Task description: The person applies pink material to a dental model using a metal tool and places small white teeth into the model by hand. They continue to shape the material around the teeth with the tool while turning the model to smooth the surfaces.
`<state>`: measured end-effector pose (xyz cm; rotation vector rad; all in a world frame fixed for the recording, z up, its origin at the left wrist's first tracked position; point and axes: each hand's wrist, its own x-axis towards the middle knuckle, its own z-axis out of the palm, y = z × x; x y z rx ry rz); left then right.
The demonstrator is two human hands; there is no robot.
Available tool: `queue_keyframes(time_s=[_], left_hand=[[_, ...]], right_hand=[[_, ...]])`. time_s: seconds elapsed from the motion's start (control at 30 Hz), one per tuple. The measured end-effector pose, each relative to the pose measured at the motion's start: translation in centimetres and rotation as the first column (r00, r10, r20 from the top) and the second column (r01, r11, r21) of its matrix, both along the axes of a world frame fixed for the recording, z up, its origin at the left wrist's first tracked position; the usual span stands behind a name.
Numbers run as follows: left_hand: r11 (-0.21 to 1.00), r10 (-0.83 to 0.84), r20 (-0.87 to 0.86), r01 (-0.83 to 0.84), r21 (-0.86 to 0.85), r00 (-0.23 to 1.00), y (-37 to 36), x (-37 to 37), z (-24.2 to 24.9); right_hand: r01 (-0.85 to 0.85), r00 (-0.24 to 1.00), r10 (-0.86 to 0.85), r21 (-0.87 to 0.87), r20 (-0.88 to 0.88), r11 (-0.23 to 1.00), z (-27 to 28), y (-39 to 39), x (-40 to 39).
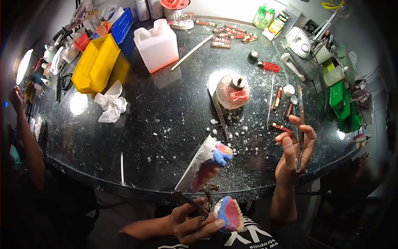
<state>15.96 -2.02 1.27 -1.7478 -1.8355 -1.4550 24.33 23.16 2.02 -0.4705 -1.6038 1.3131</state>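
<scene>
My left hand (195, 224) is wrapped round a hinged metal dental articulator (206, 201), which stands spread apart near the table's front edge. Its upper plaster model (195, 166) carries blue and pink wax with teeth, tilted up over the table. Under my left thumb is the lower denture model (232, 213), pink and blue with a row of teeth. My right hand (292, 153) is raised to the right, its fingers closed around a slim wax carver (301, 124) held upright. A glass spirit lamp (233, 93) stands ahead, and a knife (220, 116) lies against it.
White wax crumbs (238, 135) litter the dark table (137, 145). A plastic jug (155, 45), yellow bin (97, 64) and crumpled tissue (111, 101) stand left. Red-brown sticks (236, 33) and a red-handled tool (269, 66) lie behind. Another person's arm (27, 133) shows at far left.
</scene>
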Motion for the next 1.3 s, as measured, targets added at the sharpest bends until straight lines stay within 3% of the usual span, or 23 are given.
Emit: queue_keyframes(time_s=[0.9,1.1,1.13,1.17,1.3], left_hand=[[1.000,-0.019,-0.064,0.018,-0.015,0.998,-1.2,0.2,0.0],[0.999,-0.020,0.027,0.019,0.027,0.999,-1.4,-0.6,0.4],[0.998,-0.040,0.134,0.035,0.045,0.990,-1.4,-1.4,0.6],[0.992,-0.028,0.240,-0.002,0.126,0.970,-0.5,-2.1,0.9],[0.947,0.307,0.210,-0.276,-0.163,0.928,-0.3,-7.8,4.5]], right_hand=[[-0.015,1.000,0.016,-0.039,0.021,0.999,0.2,-0.6,0.0],[-0.022,1.000,0.022,-0.016,0.018,1.000,0.9,-0.7,-0.2],[-0.037,0.999,0.037,0.026,0.026,0.999,1.3,-0.4,-0.3],[-0.054,0.998,0.051,0.067,0.035,0.996,1.8,0.1,-0.4],[-0.120,0.993,0.110,0.301,0.048,0.946,4.6,2.8,-1.6]])
